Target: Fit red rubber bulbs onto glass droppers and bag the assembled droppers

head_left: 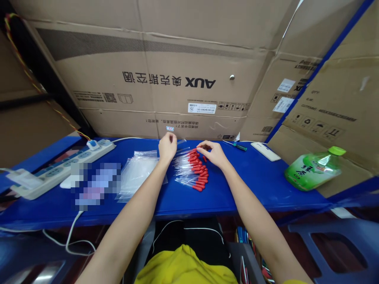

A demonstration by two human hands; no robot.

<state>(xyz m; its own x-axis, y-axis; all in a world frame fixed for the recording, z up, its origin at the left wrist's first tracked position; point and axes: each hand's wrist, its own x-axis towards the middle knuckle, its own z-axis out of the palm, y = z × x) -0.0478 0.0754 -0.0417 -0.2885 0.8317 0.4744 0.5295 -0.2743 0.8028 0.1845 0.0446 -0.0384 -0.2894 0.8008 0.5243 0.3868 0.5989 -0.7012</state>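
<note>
Droppers with red rubber bulbs and thin clear tubes (197,167) lie fanned in a row on the blue tabletop, bulbs toward the right. My right hand (213,153) is at the far end of this row, its thumb and fingertips pinched at the red bulb of the farthest dropper (193,151). A few loose red pieces (205,158) lie under that hand. Near the cardboard wall, my left hand (167,146) is closed, its fingertips together. A clear thin piece (181,142) sticks out beside it; whether the fingers hold it is hidden. Clear plastic bags (137,173) lie stacked left of my forearm.
A white power strip (66,167) and a blurred-out object (97,185) with a cable occupy the left. At the right are a screwdriver (239,146), a white flat device (265,151) and a green bottle (314,169) on its side. Cardboard (166,102) walls the back.
</note>
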